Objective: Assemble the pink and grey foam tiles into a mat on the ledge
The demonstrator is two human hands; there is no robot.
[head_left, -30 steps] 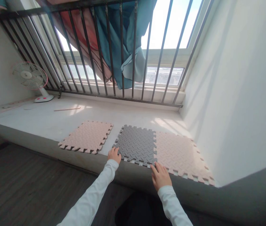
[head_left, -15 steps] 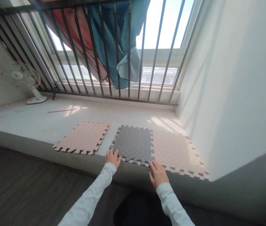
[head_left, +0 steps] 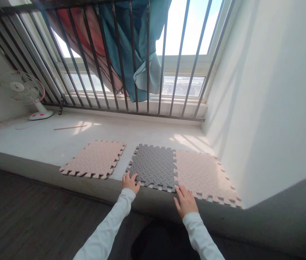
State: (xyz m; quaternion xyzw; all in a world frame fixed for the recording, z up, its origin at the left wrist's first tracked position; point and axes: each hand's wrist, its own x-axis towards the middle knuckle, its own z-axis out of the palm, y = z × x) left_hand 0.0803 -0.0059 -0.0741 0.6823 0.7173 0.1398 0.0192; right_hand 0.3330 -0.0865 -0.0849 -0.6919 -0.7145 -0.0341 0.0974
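Note:
A grey foam puzzle mat lies flat on the white ledge, its right edge meeting a beige foam mat along the toothed seam. My left hand rests at the grey mat's front left corner, fingers apart. At the front end of the seam, my right hand touches the mats with its fingertips, fingers extended and thumb apart. To the left, separated by a strip of bare ledge, lies a pink foam mat with toothed edges.
A white and pink fan stands at the ledge's far left. A thin stick lies behind the pink mat. Dark metal railing runs along the back before the window and curtain. A white wall bounds the right.
My right hand has shifted slightly to the right along the front edge near the seam. My left hand has barely moved, and the mats lie much as before.

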